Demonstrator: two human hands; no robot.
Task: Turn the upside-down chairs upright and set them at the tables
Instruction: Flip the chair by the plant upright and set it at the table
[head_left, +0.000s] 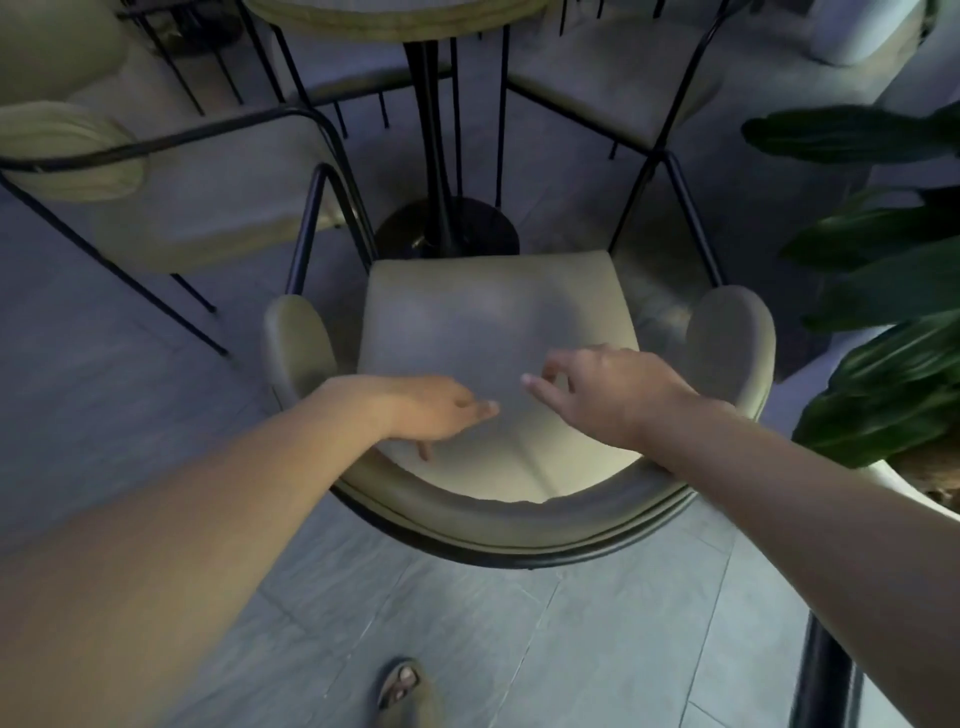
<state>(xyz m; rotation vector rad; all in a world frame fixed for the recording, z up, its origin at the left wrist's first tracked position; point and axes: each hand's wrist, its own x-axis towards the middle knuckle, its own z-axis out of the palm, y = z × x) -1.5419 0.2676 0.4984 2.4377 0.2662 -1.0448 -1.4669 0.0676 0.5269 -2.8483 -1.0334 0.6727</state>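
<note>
We've got the chair upright already, right under both hands, seat facing the round surface ahead. Left hand hovers loosely open by the seat's back edge, right hand half-curled above it, neither gripping anything. Blurry though, so contact's hard to call. Chair legs are mostly hidden below.

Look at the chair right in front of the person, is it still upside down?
No, the chair stands upright with its seat facing up, and both hands hover over it.
</note>
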